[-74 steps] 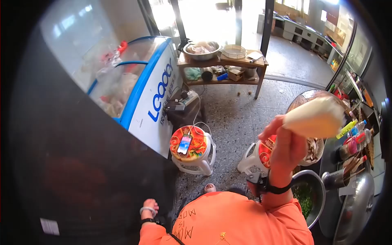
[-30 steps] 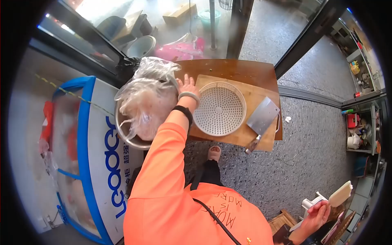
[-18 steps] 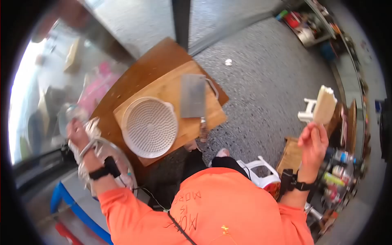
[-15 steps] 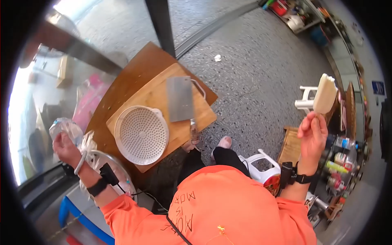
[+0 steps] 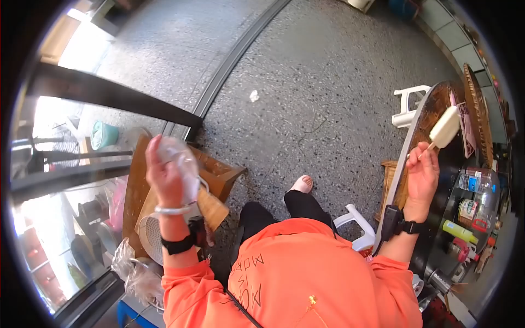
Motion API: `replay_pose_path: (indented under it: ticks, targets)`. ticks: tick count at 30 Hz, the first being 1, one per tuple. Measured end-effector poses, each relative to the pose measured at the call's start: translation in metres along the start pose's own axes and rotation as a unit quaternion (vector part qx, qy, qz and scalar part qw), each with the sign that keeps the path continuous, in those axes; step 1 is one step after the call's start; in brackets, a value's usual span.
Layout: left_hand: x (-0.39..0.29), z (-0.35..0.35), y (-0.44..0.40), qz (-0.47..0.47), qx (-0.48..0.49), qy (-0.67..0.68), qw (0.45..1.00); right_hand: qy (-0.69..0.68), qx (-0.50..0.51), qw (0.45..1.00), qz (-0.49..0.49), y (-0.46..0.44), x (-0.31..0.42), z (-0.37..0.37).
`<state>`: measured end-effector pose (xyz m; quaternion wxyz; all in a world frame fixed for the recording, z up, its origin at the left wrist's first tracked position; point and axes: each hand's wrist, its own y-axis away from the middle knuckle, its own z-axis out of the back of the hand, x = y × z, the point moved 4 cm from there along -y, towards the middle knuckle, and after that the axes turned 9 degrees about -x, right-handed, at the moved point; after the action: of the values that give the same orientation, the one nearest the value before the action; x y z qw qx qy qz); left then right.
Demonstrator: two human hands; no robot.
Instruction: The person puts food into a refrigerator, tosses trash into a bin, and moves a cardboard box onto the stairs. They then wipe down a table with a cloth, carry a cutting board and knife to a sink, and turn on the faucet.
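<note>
A pale ice cream bar [image 5: 445, 129] on a stick is held up at the right, its stick pinched between the fingertips of my right hand [image 5: 424, 177]. On the other side, my left hand [image 5: 164, 177] is closed on a clear plastic wrapper [image 5: 185, 159], which is slightly blurred. Below that hand is a brown wooden table [image 5: 135, 191] with a wooden cutting board [image 5: 212, 209] on it. My left hand and arm partly cover the white colander [image 5: 149, 232] there. The cleaver's blade is hidden behind the hand.
A glass door frame [image 5: 109, 93] stands at the left, with a floor track [image 5: 219, 76] beyond. At the right is a dark-edged table [image 5: 402, 164]. White plastic stools [image 5: 403, 117] stand nearby, and several bottles [image 5: 459, 230] fill a shelf. A white scrap [image 5: 254, 96] lies on the floor.
The view has turned toward the right. My left hand has moved right and up with the plastic, now in front of the cutting board. The ice cream bar tilts further right.
</note>
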<state>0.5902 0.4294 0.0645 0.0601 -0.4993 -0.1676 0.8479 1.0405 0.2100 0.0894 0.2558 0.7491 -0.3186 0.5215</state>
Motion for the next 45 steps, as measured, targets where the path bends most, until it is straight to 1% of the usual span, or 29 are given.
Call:
replay_pose_path:
  ticks: [1,3,5,7,8,10,11,13,14,15,17,18,19,20,21,22,25,27,29,30,32,33,35,36,37,39,41,43,45]
  targets:
    - [-0.004,-0.038,0.0,0.022,0.034,-0.002,0.999,0.001,-0.007,1.0,-0.006,-0.013,-0.005,0.01]
    - [-0.012,-0.103,0.003,-0.062,0.165,-0.08,0.981,0.024,-0.035,0.998,-0.044,-0.03,-0.019,0.026]
    - [-0.012,-0.164,0.007,-0.074,0.254,-0.114,0.958,0.021,-0.051,0.997,-0.061,-0.047,-0.032,0.026]
    - [-0.014,-0.224,0.006,-0.107,0.33,-0.174,0.922,0.024,-0.067,0.993,-0.089,-0.066,-0.048,0.029]
    - [-0.012,-0.252,0.003,-0.108,0.342,-0.172,0.918,0.026,-0.062,0.993,-0.102,-0.074,-0.053,0.026]
    - [0.001,-0.309,0.004,-0.162,0.464,-0.242,0.837,0.049,-0.088,0.988,-0.113,-0.09,-0.067,0.033]
    - [0.014,-0.339,0.0,-0.167,0.469,-0.237,0.834,0.067,-0.097,0.987,-0.113,-0.103,-0.077,0.035]
    - [0.052,-0.399,0.013,-0.202,0.512,-0.256,0.795,0.079,-0.135,0.981,-0.116,-0.121,-0.104,0.041]
    - [0.069,-0.43,0.019,-0.182,0.563,-0.291,0.752,0.073,-0.166,0.975,-0.127,-0.129,-0.119,0.044]
    - [0.081,-0.453,0.026,-0.178,0.569,-0.291,0.748,0.063,-0.194,0.969,-0.136,-0.138,-0.134,0.051]
    - [0.104,-0.502,0.042,-0.233,0.615,-0.268,0.704,0.051,-0.186,0.969,-0.158,-0.161,-0.17,0.066]
    - [0.115,-0.522,0.055,-0.287,0.625,-0.254,0.68,0.053,-0.19,0.968,-0.157,-0.172,-0.187,0.073]
    - [0.132,-0.542,0.07,-0.277,0.633,-0.256,0.676,0.057,-0.192,0.966,-0.161,-0.183,-0.206,0.081]
    - [0.136,-0.562,0.082,-0.269,0.682,-0.257,0.63,0.07,-0.176,0.969,-0.157,-0.196,-0.226,0.089]
    - [0.147,-0.578,0.101,-0.26,0.729,-0.256,0.579,0.071,-0.173,0.967,-0.175,-0.205,-0.246,0.1]
    - [0.171,-0.594,0.128,-0.247,0.736,-0.26,0.574,0.074,-0.174,0.968,-0.166,-0.214,-0.266,0.11]
    - [0.263,-0.629,0.243,-0.346,0.75,-0.26,0.5,0.074,-0.185,0.968,-0.153,-0.233,-0.329,0.146]
    - [0.299,-0.641,0.288,-0.331,0.776,-0.227,0.487,0.113,-0.188,0.962,-0.16,-0.237,-0.358,0.169]
    - [0.324,-0.655,0.314,-0.395,0.797,-0.23,0.394,0.133,-0.174,0.96,-0.174,-0.242,-0.38,0.19]
    - [0.345,-0.662,0.33,-0.393,0.799,-0.229,0.394,0.132,-0.168,0.964,-0.157,-0.245,-0.39,0.2]
    - [0.393,-0.672,0.353,-0.39,0.769,-0.261,0.433,0.134,-0.164,0.967,-0.142,-0.248,-0.409,0.216]
    - [0.405,-0.678,0.348,-0.391,0.77,-0.26,0.432,0.109,-0.158,0.973,-0.13,-0.249,-0.416,0.221]
    - [0.419,-0.697,0.332,-0.379,0.775,-0.14,0.486,0.081,-0.157,0.977,-0.117,-0.25,-0.427,0.231]
    - [0.421,-0.708,0.33,-0.476,0.697,-0.059,0.533,0.089,-0.148,0.978,-0.12,-0.248,-0.429,0.233]
    - [0.42,-0.724,0.328,-0.622,0.566,-0.002,0.541,0.099,-0.139,0.978,-0.12,-0.245,-0.429,0.236]
    - [0.397,-0.771,0.298,-0.595,0.586,-0.035,0.549,0.109,-0.157,0.977,-0.099,-0.242,-0.423,0.244]
    - [0.386,-0.812,0.283,-0.613,0.557,-0.05,0.558,0.1,-0.143,0.981,-0.087,-0.244,-0.419,0.242]
    - [0.37,-0.844,0.259,-0.561,0.56,-0.167,0.587,0.109,-0.166,0.977,-0.08,-0.241,-0.416,0.241]
    - [0.353,-0.871,0.245,-0.575,0.477,-0.199,0.634,0.119,-0.188,0.972,-0.08,-0.236,-0.416,0.242]
